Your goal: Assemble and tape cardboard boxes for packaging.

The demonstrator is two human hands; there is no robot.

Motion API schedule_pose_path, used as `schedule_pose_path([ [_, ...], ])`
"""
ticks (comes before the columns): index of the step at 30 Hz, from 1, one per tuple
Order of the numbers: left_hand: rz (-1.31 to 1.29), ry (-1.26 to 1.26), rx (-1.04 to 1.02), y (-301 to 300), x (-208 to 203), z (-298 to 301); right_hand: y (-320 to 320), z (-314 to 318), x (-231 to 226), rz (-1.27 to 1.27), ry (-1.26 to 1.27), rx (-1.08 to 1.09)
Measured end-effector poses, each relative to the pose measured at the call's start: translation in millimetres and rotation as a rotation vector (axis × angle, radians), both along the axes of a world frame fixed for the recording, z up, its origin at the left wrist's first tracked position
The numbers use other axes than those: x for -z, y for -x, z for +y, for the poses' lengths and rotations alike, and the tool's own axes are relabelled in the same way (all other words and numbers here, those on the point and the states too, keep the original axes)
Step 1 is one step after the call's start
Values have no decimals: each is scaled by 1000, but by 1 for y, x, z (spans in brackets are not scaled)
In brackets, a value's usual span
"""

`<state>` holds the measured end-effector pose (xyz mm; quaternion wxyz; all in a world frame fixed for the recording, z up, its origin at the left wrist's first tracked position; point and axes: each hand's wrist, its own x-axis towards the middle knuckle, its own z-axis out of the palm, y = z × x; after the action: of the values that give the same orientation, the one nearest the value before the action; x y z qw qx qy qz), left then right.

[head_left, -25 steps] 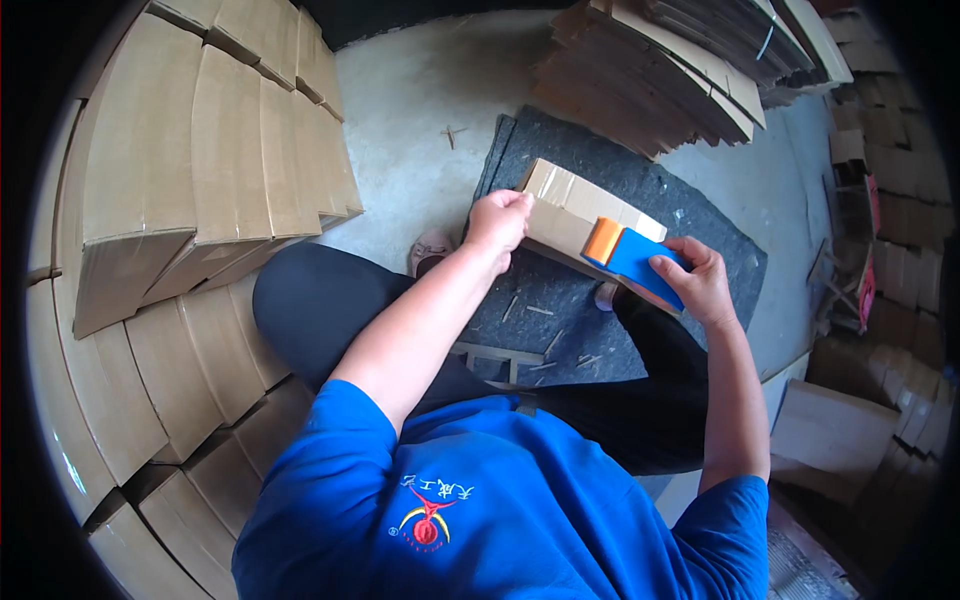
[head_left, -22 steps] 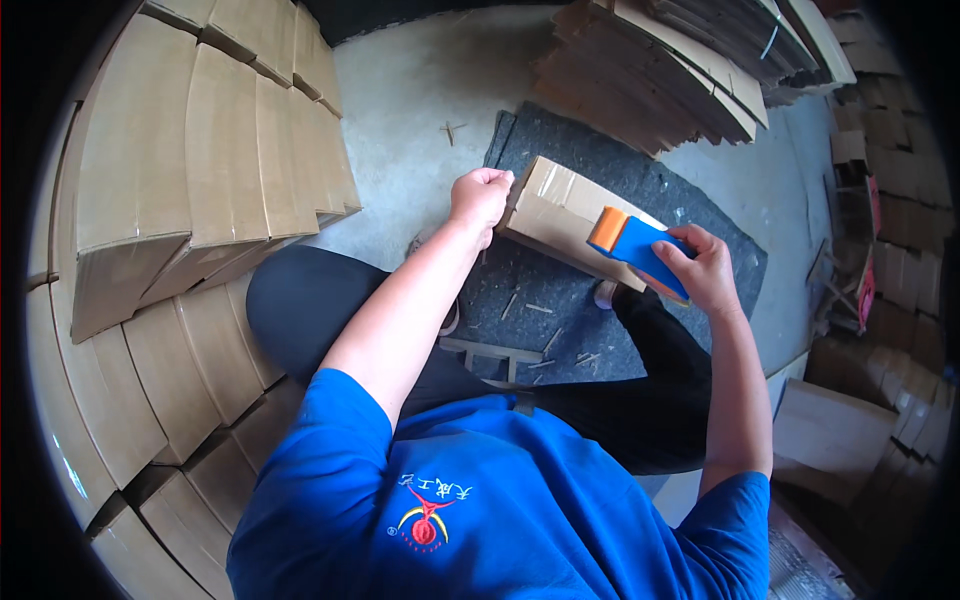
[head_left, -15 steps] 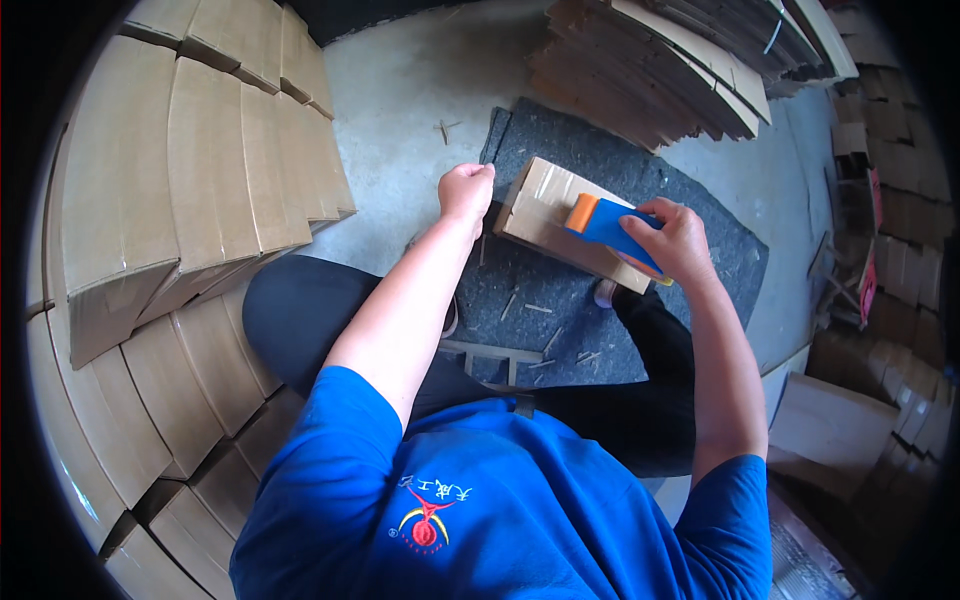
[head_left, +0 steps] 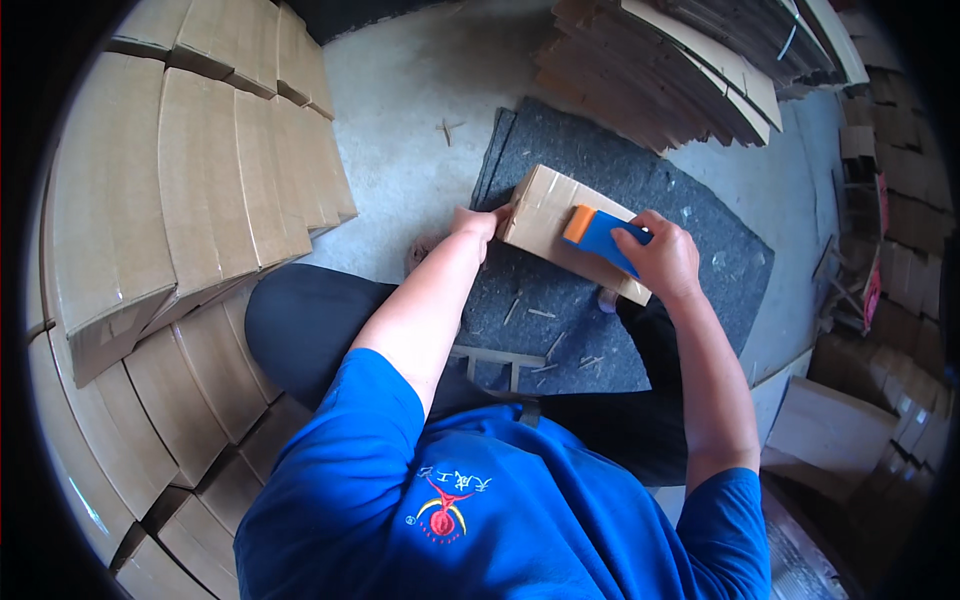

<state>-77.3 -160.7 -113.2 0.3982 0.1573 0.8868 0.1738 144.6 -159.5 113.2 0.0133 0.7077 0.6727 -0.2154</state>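
Observation:
A long brown cardboard box (head_left: 548, 212) lies aslant in front of me over a dark grey mat. My left hand (head_left: 480, 224) is at its left end, thumb against the edge; its other fingers are partly hidden. In my right hand (head_left: 662, 254) is a blue tape dispenser (head_left: 608, 240) with an orange front end, closed between thumb and fingers. The dispenser's orange end rests on or just over the box's upper face; I cannot tell if it touches. Whether tape runs from it is not clear.
Brown cartons (head_left: 110, 190) are stacked high on my left. Flat cardboard sheets (head_left: 690, 70) stand in a bundle at the far right. Small scraps (head_left: 541, 313) lie on the mat (head_left: 725, 290). A wooden frame (head_left: 495, 358) lies between my legs. More cartons (head_left: 905, 250) line the right side.
My left hand, closed and raised beside the box before, has come down against its left end. The dispenser in my right hand has shifted slightly left and down.

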Motion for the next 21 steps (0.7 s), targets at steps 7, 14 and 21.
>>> schedule_pose_path([
  [7, 36, -495, 587, -32, -87, 9, -13, -1, 1, -9, 5, 33],
  [14, -270, -378, 572, -17, -58, 11, -41, 3, -8, 205, 146, -36],
  [21, -495, -356, 436, -25, -67, 9, -174, -29, 1, 224, 152, -31],
])
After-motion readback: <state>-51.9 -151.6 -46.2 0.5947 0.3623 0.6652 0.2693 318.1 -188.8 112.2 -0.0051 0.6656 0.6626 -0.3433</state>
